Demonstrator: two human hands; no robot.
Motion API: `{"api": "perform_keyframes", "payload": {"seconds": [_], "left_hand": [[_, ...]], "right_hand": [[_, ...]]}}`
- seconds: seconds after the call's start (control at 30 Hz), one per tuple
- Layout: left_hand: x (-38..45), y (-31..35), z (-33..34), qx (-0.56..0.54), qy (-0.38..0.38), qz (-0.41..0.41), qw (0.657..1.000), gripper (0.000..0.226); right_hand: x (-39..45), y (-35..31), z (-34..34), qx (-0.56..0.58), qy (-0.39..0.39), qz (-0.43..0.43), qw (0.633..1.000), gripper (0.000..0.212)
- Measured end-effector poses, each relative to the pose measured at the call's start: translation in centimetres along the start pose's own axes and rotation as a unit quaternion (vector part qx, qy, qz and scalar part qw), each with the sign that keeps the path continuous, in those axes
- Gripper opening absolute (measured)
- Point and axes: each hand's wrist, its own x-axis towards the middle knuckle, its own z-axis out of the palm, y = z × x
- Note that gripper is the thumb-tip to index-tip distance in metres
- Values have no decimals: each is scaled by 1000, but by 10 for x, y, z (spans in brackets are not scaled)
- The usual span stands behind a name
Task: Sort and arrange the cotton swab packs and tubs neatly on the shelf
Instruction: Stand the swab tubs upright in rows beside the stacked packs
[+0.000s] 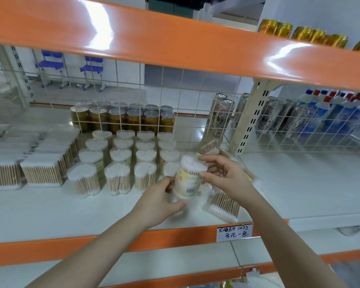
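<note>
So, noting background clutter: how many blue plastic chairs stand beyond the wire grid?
2: one blue plastic chair at far upper left, the other just right of it; more may be hidden.

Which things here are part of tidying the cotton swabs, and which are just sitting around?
Part of the job:
clear labelled tub of wooden cotton swabs, held by left hand and right hand
rows of clear swab tubs
flat clear swab packs
loose swab pack

Just sitting around:
gold drink cans
silver beer cans
handwritten price tag
</note>
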Motion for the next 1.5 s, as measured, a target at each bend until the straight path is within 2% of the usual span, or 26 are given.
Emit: {"api": "perform_keyframes", "payload": {"seconds": [0.17,0.4,0.5,0.63,0.67,0.73,0.83,0.93,1.17,1.5], "left_hand": [[-4,6,0,4,12,1,1000,46],[-7,10,1,-17,13,-7,1000,29],[-8,10,2,-52,10,-21,998,33],[-14,12,2,-72,10,-38,997,66],[-15,12,2,-72,10,-40,997,64],[-16,13,2,-67,12,-44,997,46],[-16,14,3,-43,24,-43,998,35],[-17,16,3,-10,31,-44,999,39],[-18,22,3,160,57,-42,985,53],[-17,22,6,249,60,-18,967,58]], "right_hand": [[2,1,-3,-16,25,5,1000,25],[1,2,-1,-35,28,1,999,22],[1,4,0,-42,29,2,999,23],[0,6,1,-52,26,-3,998,25],[0,7,1,-52,26,-3,998,24],[0,7,1,-52,24,-3,998,25],[0,6,1,-46,20,-4,999,29],[0,4,0,-40,17,-3,999,31],[-3,4,-3,-43,12,4,999,28],[-9,-2,-4,-39,14,8,999,32]]}}
